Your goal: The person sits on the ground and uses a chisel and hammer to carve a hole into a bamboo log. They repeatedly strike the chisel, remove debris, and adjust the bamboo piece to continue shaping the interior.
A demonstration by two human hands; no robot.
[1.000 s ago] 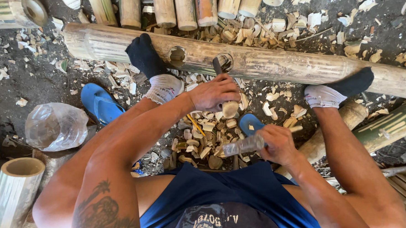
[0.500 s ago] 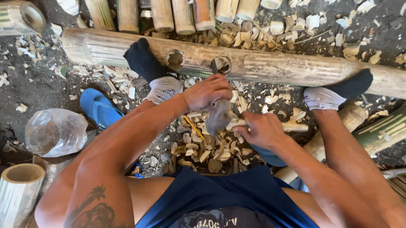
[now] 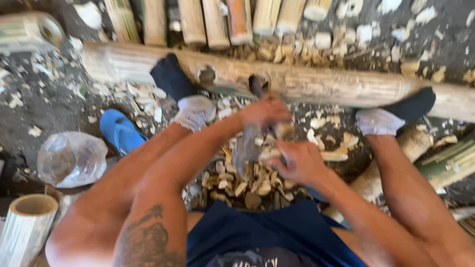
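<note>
Just below the long bamboo log (image 3: 325, 85), the left hand (image 3: 264, 111) curls its fingers around a small bamboo piece (image 3: 283, 131); the right hand (image 3: 298, 162) grips a blurred blade (image 3: 246, 147) (fingers wrapped tight), above 1 chip pile (image 3: 246, 184).

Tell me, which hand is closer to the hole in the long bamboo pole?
Probably the left hand. It sits right under the hole in the long bamboo pole. The right hand is lower, by the blurred tool over the chip pile.
</note>
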